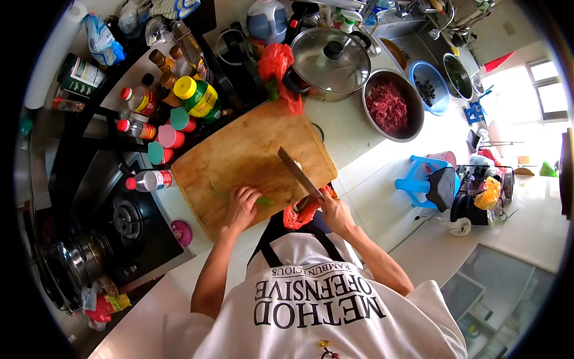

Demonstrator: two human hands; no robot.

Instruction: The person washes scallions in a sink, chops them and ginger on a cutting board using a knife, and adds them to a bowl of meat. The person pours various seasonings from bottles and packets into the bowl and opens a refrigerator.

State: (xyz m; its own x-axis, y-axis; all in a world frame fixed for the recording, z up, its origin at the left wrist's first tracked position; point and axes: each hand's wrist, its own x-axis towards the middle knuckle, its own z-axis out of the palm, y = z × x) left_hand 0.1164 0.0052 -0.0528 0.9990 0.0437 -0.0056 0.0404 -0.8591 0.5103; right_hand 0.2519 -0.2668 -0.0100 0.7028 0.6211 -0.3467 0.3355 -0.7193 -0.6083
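Note:
My left hand (pixel 242 206) rests near the front edge of a wooden cutting board (pixel 257 143), its fingers on a piece of green vegetable (pixel 263 201). My right hand (pixel 336 212) is wrapped round the handle of a knife (pixel 299 173), whose blade points up and left over the board's right part. Just below the blade, beside my right hand, a red plastic bag (pixel 297 216) hangs open at the board's front edge. A thin green strip lies on the board left of my left hand.
Bottles and colored-lid jars (pixel 170 136) line the board's left side, beside a gas stove (pixel 128 218). Behind the board stand a lidded pot (pixel 330 60), a steel bowl of red meat (pixel 414 107) and a blue basin (pixel 439 90). A blue stool (pixel 412 182) stands right.

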